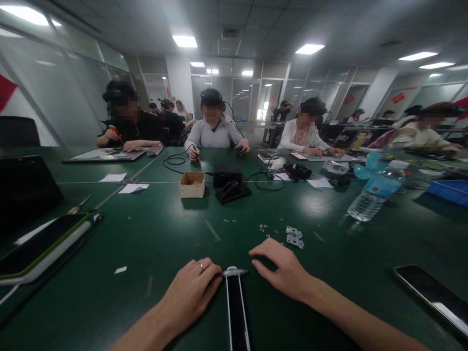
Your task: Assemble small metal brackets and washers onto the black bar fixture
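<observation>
Black strip (237, 312) cut off at near end, long axis pointing away from you, crossbar (234, 272) at your left fingers (211, 271), can't tell if gripped, right fingers (265, 249) released

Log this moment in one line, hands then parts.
left hand: at left end of crossbar, grip unclear | right hand: open, apart from crossbar | parts: brackets, small rings beyond right hand

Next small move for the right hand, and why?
Probably bring the open right hand to the right end of the thin silver metal crosspiece atop the long black strip with silver edges. The left hand is at its left end; the right end looks unheld, and nothing shows between the right thumb and index finger.
</observation>
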`<act>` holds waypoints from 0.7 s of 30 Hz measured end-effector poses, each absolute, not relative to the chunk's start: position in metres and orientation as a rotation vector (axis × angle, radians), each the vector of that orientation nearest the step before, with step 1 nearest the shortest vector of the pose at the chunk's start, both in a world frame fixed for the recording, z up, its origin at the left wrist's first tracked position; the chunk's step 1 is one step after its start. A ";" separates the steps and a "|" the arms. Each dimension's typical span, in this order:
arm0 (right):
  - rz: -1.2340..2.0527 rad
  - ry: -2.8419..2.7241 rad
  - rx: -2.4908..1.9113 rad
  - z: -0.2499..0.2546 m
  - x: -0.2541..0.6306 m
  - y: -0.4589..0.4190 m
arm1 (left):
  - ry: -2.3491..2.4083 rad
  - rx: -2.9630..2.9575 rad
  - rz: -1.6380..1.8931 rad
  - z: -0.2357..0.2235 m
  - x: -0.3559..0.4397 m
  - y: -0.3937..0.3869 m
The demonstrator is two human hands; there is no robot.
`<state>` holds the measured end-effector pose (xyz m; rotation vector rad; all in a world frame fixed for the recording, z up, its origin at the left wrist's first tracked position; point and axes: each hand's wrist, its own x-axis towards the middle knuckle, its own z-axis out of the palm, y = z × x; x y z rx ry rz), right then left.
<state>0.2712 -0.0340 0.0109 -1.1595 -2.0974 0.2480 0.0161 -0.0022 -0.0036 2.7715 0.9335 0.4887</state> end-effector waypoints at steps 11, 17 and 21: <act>-0.010 -2.107 -1.702 -0.003 0.330 -0.005 | 0.955 2.714 0.485 0.002 0.015 -0.004; -0.070 -2.122 -1.713 0.000 0.320 -0.004 | 0.944 2.732 0.541 0.001 0.015 -0.005; -0.091 -2.146 -1.720 0.000 0.318 0.000 | 0.958 2.741 0.498 0.005 0.016 -0.006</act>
